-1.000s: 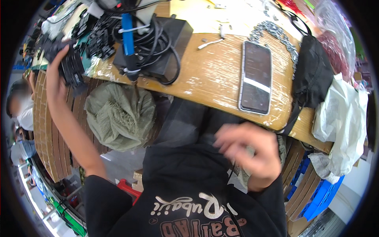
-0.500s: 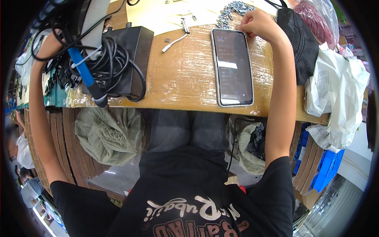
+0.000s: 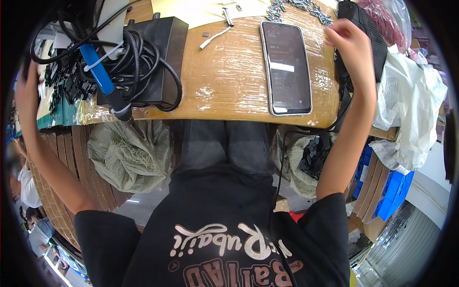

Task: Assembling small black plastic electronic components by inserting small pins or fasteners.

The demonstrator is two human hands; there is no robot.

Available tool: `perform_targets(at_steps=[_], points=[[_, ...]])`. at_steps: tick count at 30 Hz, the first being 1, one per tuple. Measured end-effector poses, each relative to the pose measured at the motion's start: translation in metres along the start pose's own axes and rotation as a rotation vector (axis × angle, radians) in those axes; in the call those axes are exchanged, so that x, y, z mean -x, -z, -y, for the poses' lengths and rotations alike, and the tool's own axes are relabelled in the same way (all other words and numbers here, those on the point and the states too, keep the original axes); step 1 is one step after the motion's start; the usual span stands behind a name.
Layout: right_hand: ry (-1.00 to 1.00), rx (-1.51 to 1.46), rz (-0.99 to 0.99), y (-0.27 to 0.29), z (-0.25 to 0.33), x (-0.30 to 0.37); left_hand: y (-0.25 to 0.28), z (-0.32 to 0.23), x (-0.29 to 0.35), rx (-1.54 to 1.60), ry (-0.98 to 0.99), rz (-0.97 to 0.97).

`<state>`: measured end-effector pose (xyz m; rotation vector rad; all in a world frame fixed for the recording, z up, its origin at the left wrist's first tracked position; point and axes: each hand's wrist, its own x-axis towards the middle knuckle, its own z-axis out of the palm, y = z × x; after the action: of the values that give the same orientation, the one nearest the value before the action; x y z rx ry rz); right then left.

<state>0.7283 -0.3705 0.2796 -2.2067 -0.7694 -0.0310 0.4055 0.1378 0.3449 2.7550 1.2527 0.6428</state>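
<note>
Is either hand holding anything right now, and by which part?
Cannot be told. The right hand is curled above the phone's far corner, with nothing visible in it; the left hand is mostly hidden at the edge.

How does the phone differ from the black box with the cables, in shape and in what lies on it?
The phone is thin, flat and glossy with a pale rim; the black box is thick and matte. The phone's face is bare, while coiled cables and a blue-handled tool lie over the box. Both are dark and rest on the wooden table.
</note>
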Motion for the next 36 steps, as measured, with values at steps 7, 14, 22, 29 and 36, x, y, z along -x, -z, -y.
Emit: perform_targets(at_steps=[7,14,22,29,36], points=[[-0.254,-0.494,-0.119,0.004,0.061,0.139,0.017,-0.169,0.245,1.707,-0.136,0.534],[-0.381,-0.939,0.083,-0.041,0.088,0.190,-0.045,-0.238,0.308,1.832,0.639,1.131],[-0.286,-1.056,0.106,-0.060,0.089,0.192,-0.057,-0.250,0.313,1.783,0.535,1.130],[-0.228,-1.029,0.139,-0.063,0.094,0.188,-0.054,-0.247,0.316,1.792,0.500,1.035],[-0.200,-1.136,0.035,-0.060,0.092,0.192,-0.041,-0.245,0.318,1.809,0.626,0.751]])
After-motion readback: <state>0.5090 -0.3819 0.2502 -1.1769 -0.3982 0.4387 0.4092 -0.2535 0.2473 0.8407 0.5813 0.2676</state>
